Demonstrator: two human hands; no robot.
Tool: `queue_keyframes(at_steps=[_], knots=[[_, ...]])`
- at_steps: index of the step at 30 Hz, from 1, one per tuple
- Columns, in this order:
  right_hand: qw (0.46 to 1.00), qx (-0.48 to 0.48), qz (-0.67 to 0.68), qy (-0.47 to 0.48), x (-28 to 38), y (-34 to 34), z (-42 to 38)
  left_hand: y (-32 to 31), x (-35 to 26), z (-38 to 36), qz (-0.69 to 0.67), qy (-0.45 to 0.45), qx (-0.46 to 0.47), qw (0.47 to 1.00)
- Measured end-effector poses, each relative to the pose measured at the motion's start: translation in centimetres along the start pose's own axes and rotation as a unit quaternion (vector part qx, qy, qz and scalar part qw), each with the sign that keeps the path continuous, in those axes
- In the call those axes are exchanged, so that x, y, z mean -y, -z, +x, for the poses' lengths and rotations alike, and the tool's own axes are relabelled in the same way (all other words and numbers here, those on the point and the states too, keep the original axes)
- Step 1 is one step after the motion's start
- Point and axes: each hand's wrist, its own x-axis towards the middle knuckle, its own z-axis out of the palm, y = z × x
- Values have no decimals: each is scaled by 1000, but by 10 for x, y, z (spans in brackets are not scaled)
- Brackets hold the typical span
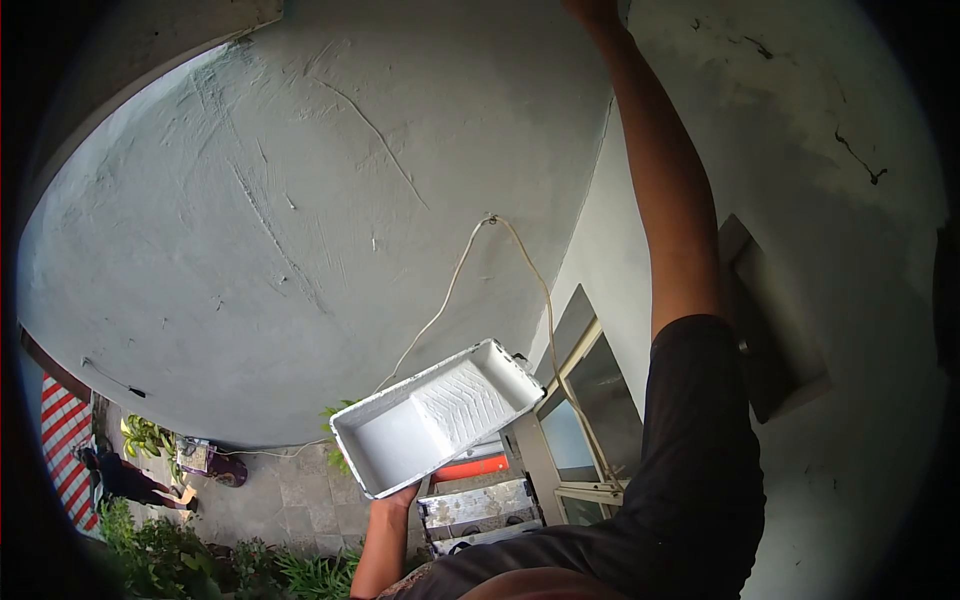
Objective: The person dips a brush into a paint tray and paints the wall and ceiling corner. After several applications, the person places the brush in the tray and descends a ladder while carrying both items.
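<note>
My left hand (401,496) holds a white paint tray (385,440) at its lower edge, with most of the fingers hidden beneath it. The tray is tilted, and white paint coats its well and ribbed slope. My right arm reaches far up along the corner of the walls. Only part of my right hand (594,10) shows at the top edge; its fingers are out of frame, so whatever it may hold is not visible.
Below the tray stands a paint-spotted ladder (478,505). A pale cable (455,275) hangs from a hook on the grey wall (300,220). A window (590,400) is at right. Plants (150,550) and a person (130,480) are down on the paving.
</note>
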Motion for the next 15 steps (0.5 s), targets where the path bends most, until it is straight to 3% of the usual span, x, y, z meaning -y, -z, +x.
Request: queue_keyframes(at_steps=[1,3,5,9,11,13,15], knots=[[1000,1,0,0,1,-6,-16,1,0,-1,-1,0,0,1000],[989,86,-56,-109,13,-12,-59,-6,1,-3,-4,1,9,1000],[985,133,18,-108,27,5,-104,-10,1,-3,-6,3,17,1000],[977,116,78,-161,33,28,-143,-22,2,-14,-21,3,21,1000],[968,59,115,-214,21,37,-126,-22,1,-15,-17,3,17,1000],[988,-6,51,-144,11,49,-84,-20,2,-13,-12,3,19,1000],[981,-100,113,-121,1,50,-37,-16,1,-10,-19,7,13,1000]])
